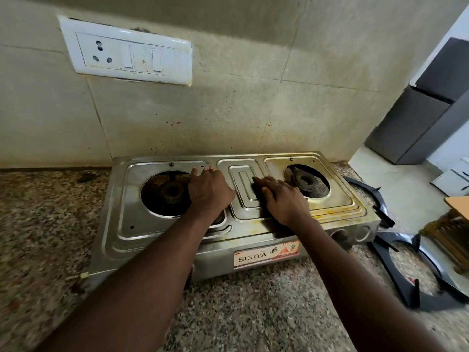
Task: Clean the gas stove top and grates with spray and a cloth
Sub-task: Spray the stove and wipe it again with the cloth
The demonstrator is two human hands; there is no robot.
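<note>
Now, stove top (114,212): bare steel on the granite counter (253,301). Yellowish staining (330,214) shows on its right half, so we judge the wiping barely begun.
left hand (209,191): flat on the stove top, fingers straight, tips at the back rim of the left burner (172,193) opening; it holds nothing.
right hand (284,199): flat on the raised panel (241,181) in the stove top's middle, fingers straight, also empty.
grates (392,273): off the stove top, lying on the counter just to its right, one behind the other.
cloth and spray: neither is in view, so we cannot say where they are.
risk, sliding: if we push sideways with both palms, the stove top could skid toward the grates and shove them along the counter.
risk, fingers: the left burner's cut rim lies under our fingertips; a quick swipe might nick them.
risk, burners: spray aimed into the open holes could wet the left burner and the right burner (305,181) and clog their ports.
risk, socket (124,50): it sits on the wall above the stove top's left end, where stray mist could reach it.
</note>
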